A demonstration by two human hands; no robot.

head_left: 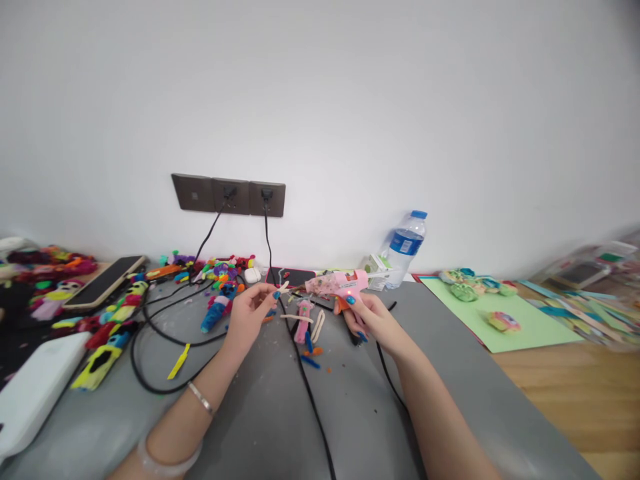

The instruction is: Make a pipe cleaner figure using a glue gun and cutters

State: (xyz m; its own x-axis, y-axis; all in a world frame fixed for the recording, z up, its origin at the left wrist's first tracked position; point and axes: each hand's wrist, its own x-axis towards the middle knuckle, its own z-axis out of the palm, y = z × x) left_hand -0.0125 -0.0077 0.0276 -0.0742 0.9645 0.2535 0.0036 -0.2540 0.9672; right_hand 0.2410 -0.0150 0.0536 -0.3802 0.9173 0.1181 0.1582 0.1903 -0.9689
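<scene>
My right hand (371, 318) grips a pink hot glue gun (338, 285), its nozzle pointing left. My left hand (251, 309) pinches a small pale piece (283, 289) right at the nozzle tip. Both hands hover over a grey mat (280, 420). Below them on the mat lie a pink figure (303, 320), cream strips (318, 325) and small blue and orange scraps (311, 359). The gun's black cord (385, 370) runs back under my right forearm.
Black cables (150, 333) run from wall sockets (229, 195) across the mat. Colourful fuzzy figures (218, 308), a phone (104, 281) and a white box (35, 390) lie at left. At right stand a water bottle (406, 248), green paper (505, 313) with craft pieces and paper strips (595, 313).
</scene>
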